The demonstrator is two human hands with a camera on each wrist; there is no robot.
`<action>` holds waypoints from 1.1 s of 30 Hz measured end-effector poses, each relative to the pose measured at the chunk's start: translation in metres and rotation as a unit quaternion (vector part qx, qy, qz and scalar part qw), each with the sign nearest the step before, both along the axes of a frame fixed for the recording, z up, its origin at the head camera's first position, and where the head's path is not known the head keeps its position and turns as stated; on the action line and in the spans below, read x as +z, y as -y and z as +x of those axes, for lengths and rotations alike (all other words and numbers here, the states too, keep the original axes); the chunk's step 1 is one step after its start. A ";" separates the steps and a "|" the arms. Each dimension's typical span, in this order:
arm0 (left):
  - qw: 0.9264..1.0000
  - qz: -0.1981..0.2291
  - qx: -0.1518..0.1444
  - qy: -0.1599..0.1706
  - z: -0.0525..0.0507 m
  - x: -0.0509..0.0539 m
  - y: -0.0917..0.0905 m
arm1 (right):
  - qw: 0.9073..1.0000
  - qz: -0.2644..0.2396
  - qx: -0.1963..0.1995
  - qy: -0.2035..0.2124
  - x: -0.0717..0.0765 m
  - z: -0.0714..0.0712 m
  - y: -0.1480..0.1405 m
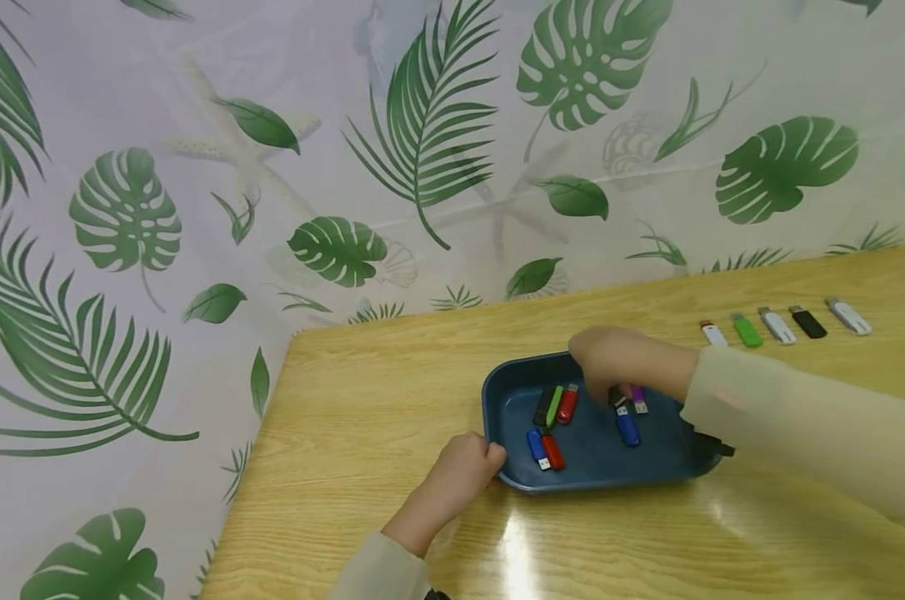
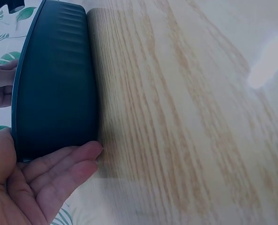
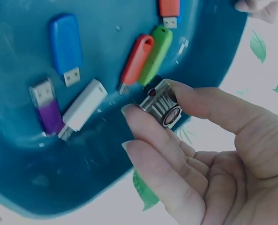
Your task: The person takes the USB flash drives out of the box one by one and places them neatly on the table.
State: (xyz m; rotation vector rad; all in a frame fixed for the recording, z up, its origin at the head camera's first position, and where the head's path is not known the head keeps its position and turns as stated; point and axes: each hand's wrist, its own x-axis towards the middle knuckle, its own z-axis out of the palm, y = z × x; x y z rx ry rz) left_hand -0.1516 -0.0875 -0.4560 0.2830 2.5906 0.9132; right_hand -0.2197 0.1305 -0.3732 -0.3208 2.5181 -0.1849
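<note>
Pinching a small metallic item (image 3: pixel 161 104) between thumb and finger, the right hand (image 1: pixel 612 358) is over the blue tray (image 1: pixel 591 457), where loose USB sticks (image 1: pixel 627 427) in several colours lie. The left hand (image 1: pixel 467 467) grips the tray's left end between thumb and fingers, while five lined-up sticks (image 1: pixel 777 326) lie beyond the tray's far right corner.

Seeing dark blue tray (image 1: pixel 587 458) lying on desk (image 1: pixel 370 367), being gripped by near-left corner by left hand (image 1: pixel 463 467). Finding small silver-and-black piece (image 3: pixel 157 104) being pinched by right hand (image 1: pixel 616 357), close to tray's far edge. Noting USB sticks lying inside: blue one (image 3: pixel 65 44), purple one (image 3: pixel 49 118), white one (image 3: pixel 86 105) toward right end; black one (image 1: pixel 544 406), green one (image 1: pixel 553 407), red one (image 1: pixel 567 406) side by side farther left; second blue (image 1: pixel 535 443), second red (image 1: pixel 553 452) touching toward near-left corner.
</note>
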 end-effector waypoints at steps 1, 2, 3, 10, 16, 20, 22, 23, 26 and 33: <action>1.000 -0.001 0.000 0.001 0.000 -0.001 0.000 | 1.000 -0.001 0.000 -0.002 0.002 0.000 -0.002; 1.000 -0.001 0.000 0.001 0.000 -0.002 0.000 | 1.000 -0.001 0.003 -0.004 0.004 0.000 -0.003; 1.000 0.000 0.001 0.002 0.000 -0.002 0.001 | 1.000 -0.002 0.006 -0.007 0.005 0.000 -0.005; 1.000 -0.001 0.008 0.004 0.001 -0.004 0.003 | 0.998 -0.012 0.029 -0.047 0.019 -0.002 -0.018; 1.000 0.009 0.007 0.010 0.002 -0.005 0.004 | 0.998 -0.038 0.012 -0.054 0.027 -0.002 -0.036; 1.000 0.010 0.002 0.007 0.002 -0.006 0.005 | 0.997 -0.060 -0.013 -0.049 0.031 -0.003 -0.049; 1.000 0.012 -0.002 0.002 0.001 -0.006 0.005 | 0.996 -0.060 -0.022 -0.056 0.034 -0.004 -0.056; 1.000 0.013 -0.003 0.001 0.001 -0.005 0.005 | 0.996 -0.058 -0.024 -0.061 0.035 -0.004 -0.060; 1.000 0.019 -0.003 0.004 0.001 -0.003 0.004 | 0.996 -0.053 -0.028 -0.066 0.035 -0.005 -0.070; 1.000 0.025 0.003 0.011 0.000 -0.004 0.003 | 0.996 -0.038 -0.036 -0.068 0.023 -0.007 -0.096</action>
